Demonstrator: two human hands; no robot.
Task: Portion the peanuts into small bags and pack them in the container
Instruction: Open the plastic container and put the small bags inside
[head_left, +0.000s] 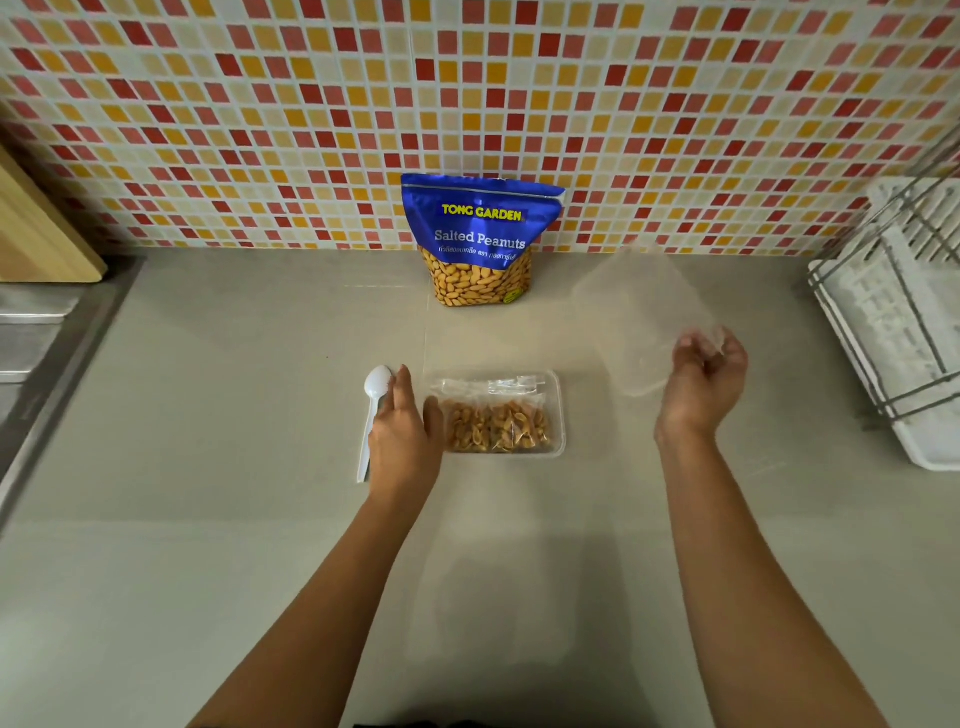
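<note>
Currently, the clear container (560, 415) sits on the tabletop (234, 415) directly in front of me, well short of the blue peanut pouch (480, 239) standing against the tiled wall. It holds small bags (493, 423) of peanuts lying side by side. Assessment: the container looks like thin plastic, light even when loaded and likely to flex, so it should be steadied by its side walls or rim, not squeezed. The clear lid (634, 312) appears equally thin, springy and smooth. It is best taken at an edge or corner and lowered level, since a tilted lid could catch on the bag tops. My left grip (402, 441) is spread, fingers straight, the thumb against the container's left wall and the fingers lying over a white plastic spoon (377, 383) just beside it; it holds nothing. My right grip (706, 379) is raised to the right of the container with its fingers curled round the lid's near edge. The lid is blurred, so the exact contact cannot be told. A dish rack (893, 322) stands at far right.
</note>
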